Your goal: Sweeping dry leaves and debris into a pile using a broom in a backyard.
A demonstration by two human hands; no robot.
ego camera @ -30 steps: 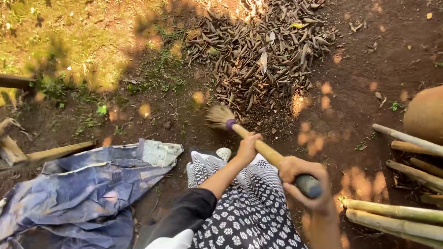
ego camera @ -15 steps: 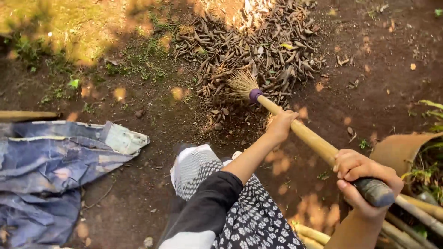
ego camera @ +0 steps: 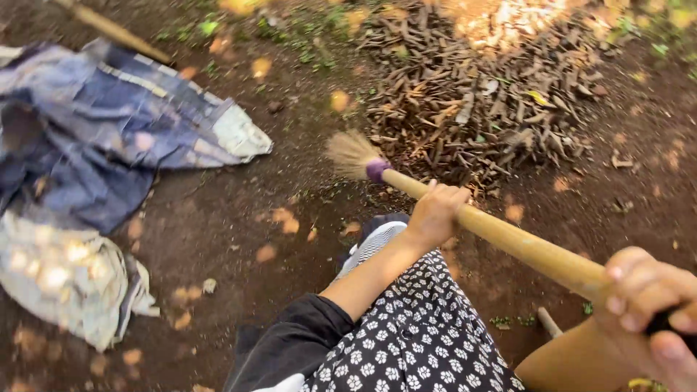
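Note:
I hold a broom with a long wooden handle point(ego camera: 523, 245) in both hands. My left hand point(ego camera: 437, 212) grips the handle partway down, close to the purple binding and the straw bristles point(ego camera: 351, 153). My right hand point(ego camera: 648, 305) is closed around the dark upper end at the lower right. The bristles touch the bare soil just left of a heap of dry brown leaves and pods point(ego camera: 479, 101). My patterned black-and-white skirt point(ego camera: 406, 341) and a shoe point(ego camera: 370, 243) show below the handle.
A crumpled blue and white cloth point(ego camera: 102, 138) lies on the dirt at the left, with a pale bundle point(ego camera: 65, 283) below it. A wooden stick point(ego camera: 109, 29) lies at the top left. Scattered yellow leaves dot the soil.
The view has swung right and down, so the cloth now sits higher and larger at the left. The broom head has swept leftward, away from the leaf heap. Both hands keep their grip.

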